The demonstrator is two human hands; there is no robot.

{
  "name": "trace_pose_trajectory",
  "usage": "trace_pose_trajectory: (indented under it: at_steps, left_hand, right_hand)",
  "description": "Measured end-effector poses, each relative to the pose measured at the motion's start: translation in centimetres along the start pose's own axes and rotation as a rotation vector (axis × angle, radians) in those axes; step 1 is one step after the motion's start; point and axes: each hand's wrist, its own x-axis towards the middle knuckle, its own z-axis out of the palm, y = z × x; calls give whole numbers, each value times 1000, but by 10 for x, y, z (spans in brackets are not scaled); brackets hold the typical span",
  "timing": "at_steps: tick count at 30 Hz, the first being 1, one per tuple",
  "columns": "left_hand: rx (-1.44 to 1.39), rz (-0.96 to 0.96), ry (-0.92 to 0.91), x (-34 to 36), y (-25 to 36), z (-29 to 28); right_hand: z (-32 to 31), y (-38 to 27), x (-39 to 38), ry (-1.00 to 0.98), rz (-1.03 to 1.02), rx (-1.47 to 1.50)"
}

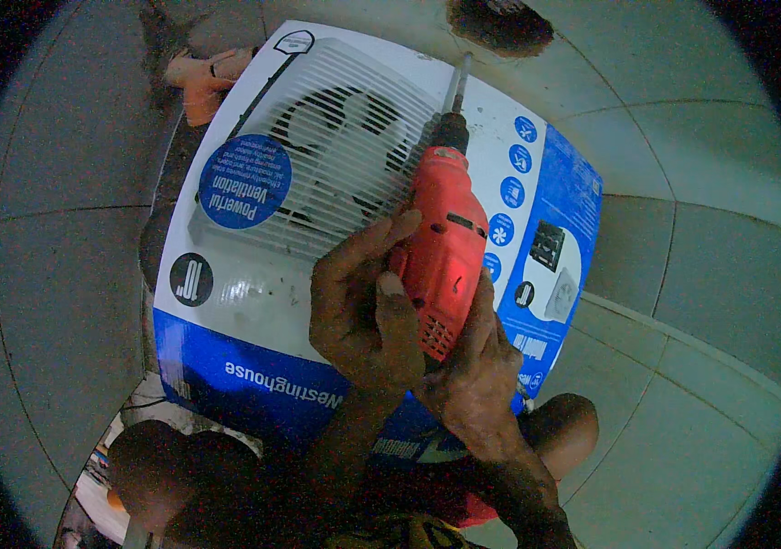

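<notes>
A red power drill [442,256] lies lengthwise over a blue and white cardboard box [217,348] printed with a fan picture. Its black chuck [453,130] holds a long pale bit [460,87], angled away from me toward the top of the view. My left hand [368,302] has its fingers curled against the drill's left side. My right hand [473,393] grips the drill's rear from below and right; the handle is largely hidden. Whether the bit's tip touches anything behind it I cannot tell.
A dark, rough hole [500,26] breaks the tiled wall [674,137] beyond the bit. An orange object [200,91] sits behind the box's upper left corner. Tiles [61,302] surround the box. My bent knees [560,430] are at the lower edge, with a thin black cable [145,403] at lower left.
</notes>
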Motion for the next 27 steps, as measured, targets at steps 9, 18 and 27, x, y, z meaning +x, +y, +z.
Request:
trace_pose_trajectory:
  at_steps: [9,18,27]
  left_hand:
    - [39,-65,-24,0,12,6]
    - [269,-16,-91,5,23,12]
    - [331,-129,-137,10,29,13]
  right_hand:
    - [1,3,-2,-17,147,36]
    - [3,9,1,26,132,113]
    - [13,11,-4,152,43,68]
